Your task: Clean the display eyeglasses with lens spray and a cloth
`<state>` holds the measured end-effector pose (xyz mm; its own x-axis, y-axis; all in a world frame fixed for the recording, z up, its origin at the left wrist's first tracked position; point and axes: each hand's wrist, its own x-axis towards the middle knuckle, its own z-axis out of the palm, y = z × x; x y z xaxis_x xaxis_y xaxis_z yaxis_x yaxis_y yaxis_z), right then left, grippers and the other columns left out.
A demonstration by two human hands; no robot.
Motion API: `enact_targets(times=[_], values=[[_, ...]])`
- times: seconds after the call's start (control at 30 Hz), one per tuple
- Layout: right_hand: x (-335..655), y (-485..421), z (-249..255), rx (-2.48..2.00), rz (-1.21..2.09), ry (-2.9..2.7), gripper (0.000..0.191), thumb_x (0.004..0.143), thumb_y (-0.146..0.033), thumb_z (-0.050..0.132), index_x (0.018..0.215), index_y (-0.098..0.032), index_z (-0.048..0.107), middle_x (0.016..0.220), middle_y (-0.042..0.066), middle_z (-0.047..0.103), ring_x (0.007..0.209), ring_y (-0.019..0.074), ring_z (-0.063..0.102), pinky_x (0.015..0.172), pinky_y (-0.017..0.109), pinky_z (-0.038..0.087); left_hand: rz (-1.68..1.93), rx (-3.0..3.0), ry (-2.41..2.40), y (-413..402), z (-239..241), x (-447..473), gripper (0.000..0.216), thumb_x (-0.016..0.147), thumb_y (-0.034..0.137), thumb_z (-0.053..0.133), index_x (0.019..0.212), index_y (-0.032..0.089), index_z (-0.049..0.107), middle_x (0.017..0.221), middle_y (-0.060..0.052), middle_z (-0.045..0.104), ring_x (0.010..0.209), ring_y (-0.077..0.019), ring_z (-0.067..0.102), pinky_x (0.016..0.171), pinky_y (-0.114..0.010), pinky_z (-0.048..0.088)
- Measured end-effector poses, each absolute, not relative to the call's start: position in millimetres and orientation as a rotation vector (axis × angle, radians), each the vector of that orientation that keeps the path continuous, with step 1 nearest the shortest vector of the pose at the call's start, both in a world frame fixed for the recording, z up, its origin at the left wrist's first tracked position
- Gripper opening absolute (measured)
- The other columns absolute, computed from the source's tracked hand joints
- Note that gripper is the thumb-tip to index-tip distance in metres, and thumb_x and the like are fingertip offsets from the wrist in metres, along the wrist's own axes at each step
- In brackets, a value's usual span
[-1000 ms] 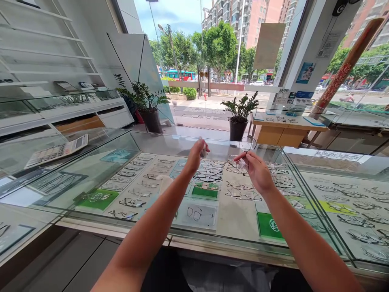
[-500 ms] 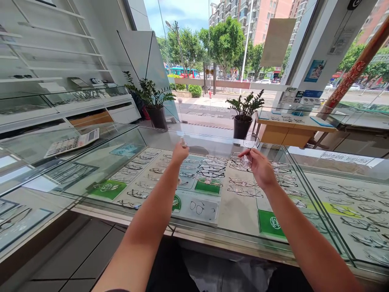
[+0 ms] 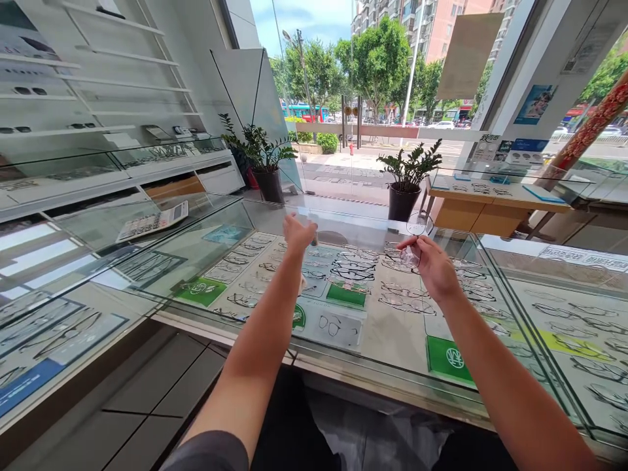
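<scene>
My right hand (image 3: 436,265) pinches a pair of thin round-framed eyeglasses (image 3: 410,256) above the glass counter (image 3: 314,362). The glasses are held upright, one clear lens over the other. Out over the far part of the counter, my left hand (image 3: 299,233) is closed, its back turned toward me. Part of a small, pale, clear bottle (image 3: 314,240) shows at its right edge; the fingers hide most of it. Beneath both hands, rows of eyeglasses (image 3: 352,269) lie inside the case.
A calculator (image 3: 154,221) lies on the glass at left. Green cards (image 3: 449,358) sit among the displayed frames. Beyond the counter are two potted plants (image 3: 405,196), a wooden display table (image 3: 490,212) and a glass door. Wall shelves (image 3: 127,78) stand at far left.
My left hand has turned over, so its back now faces me and the small bottle is mostly hidden. My right hand still holds the glasses. The view has swung slightly left.
</scene>
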<state>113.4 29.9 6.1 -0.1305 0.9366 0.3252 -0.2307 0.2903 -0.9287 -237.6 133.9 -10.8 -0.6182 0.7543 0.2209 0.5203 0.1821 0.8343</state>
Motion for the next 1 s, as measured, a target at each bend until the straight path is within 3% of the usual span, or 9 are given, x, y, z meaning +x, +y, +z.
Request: enact_targets(times=[0.07,0.17,0.23,0.33,0.43,0.6,0.73,0.9,1.0], values=[[115.0,30.8,5.5,-0.734,1.184,-1.296,0.025,0.100,-0.041,0.059,0.095,-0.026,0.079,0.105,0.007,0.078,0.103,0.0231,0.067,0.091,0.036,0.054,1.563,1.261,2.252,112.5,10.1,-229.8,0.069,0.089,0.028,0.071,0.149,0.020,0.039,0.159,-0.019,0.045,0.152,-0.0325,0.042,0.120,-0.046,0.039],[117.4,32.3,4.5,-0.731,1.194,-1.289,0.024,0.099,-0.041,0.061,0.096,-0.026,0.079,0.105,0.008,0.078,0.104,0.0235,0.067,0.091,0.036,0.054,1.640,1.595,2.088,71.1,29.6,-222.0,0.044,0.093,0.029,0.064,0.134,0.021,0.052,0.133,-0.014,0.065,0.119,-0.0262,0.065,0.099,-0.037,0.051],[118.3,33.3,3.9,-0.743,1.187,-1.292,0.024,0.099,-0.042,0.061,0.096,-0.026,0.078,0.106,0.008,0.078,0.104,0.0245,0.068,0.089,0.037,0.055,1.254,1.822,2.094,43.4,28.7,-223.3,0.021,0.096,0.039,0.060,0.109,0.022,0.064,0.102,-0.009,0.073,0.091,-0.0251,0.069,0.080,-0.036,0.050],[118.7,34.4,3.2,-0.751,1.180,-1.300,0.024,0.099,-0.044,0.061,0.098,-0.027,0.078,0.108,0.008,0.079,0.106,0.0250,0.068,0.087,0.037,0.056,0.616,1.879,2.335,11.0,7.9,-236.4,0.036,0.086,0.057,0.073,0.085,0.022,0.064,0.090,-0.011,0.074,0.089,-0.0312,0.069,0.075,-0.037,0.045],[118.6,35.5,2.0,-0.737,1.178,-1.315,0.025,0.098,-0.046,0.061,0.098,-0.027,0.077,0.108,0.008,0.079,0.107,0.0254,0.069,0.087,0.037,0.056,0.388,1.857,2.330,-8.7,-19.7,-256.5,0.044,0.071,0.060,0.085,0.084,0.023,0.064,0.096,-0.012,0.076,0.093,-0.0347,0.070,0.074,-0.036,0.045],[119.0,37.4,0.4,-0.716,1.177,-1.315,0.023,0.097,-0.045,0.062,0.097,-0.027,0.076,0.107,0.008,0.079,0.108,0.0257,0.069,0.083,0.036,0.055,0.434,1.894,2.245,-26.7,-39.2,-280.2,0.024,0.083,0.047,0.074,0.089,0.024,0.069,0.102,-0.009,0.078,0.097,-0.0293,0.071,0.077,-0.033,0.046],[119.6,39.2,0.7,-0.688,1.174,-1.282,0.021,0.097,-0.041,0.062,0.096,-0.027,0.078,0.104,0.007,0.080,0.105,0.0243,0.068,0.082,0.035,0.054,0.466,1.828,2.293,-36.5,-39.7,-285.9,0.017,0.089,0.038,0.066,0.090,0.023,0.071,0.106,-0.011,0.078,0.100,-0.0312,0.070,0.079,-0.035,0.047],[121.0,39.6,-1.3,-0.712,1.140,-1.275,0.024,0.098,-0.041,0.062,0.094,-0.025,0.080,0.104,0.008,0.079,0.104,0.0251,0.067,0.080,0.036,0.051,0.572,1.707,2.404,-41.4,-41.1,-294.9,0.027,0.105,0.032,0.046,0.101,0.021,0.070,0.109,-0.015,0.076,0.103,-0.0315,0.069,0.085,-0.039,0.050],[123.5,36.5,-3.4,-0.679,1.152,-1.269,0.025,0.100,-0.038,0.061,0.096,-0.024,0.081,0.104,0.009,0.078,0.105,0.0248,0.066,0.083,0.037,0.049,0.615,1.648,2.441,-37.2,-39.3,-304.5,0.032,0.110,0.040,0.047,0.110,0.017,0.069,0.111,-0.011,0.074,0.103,-0.0255,0.069,0.092,-0.041,0.055]])
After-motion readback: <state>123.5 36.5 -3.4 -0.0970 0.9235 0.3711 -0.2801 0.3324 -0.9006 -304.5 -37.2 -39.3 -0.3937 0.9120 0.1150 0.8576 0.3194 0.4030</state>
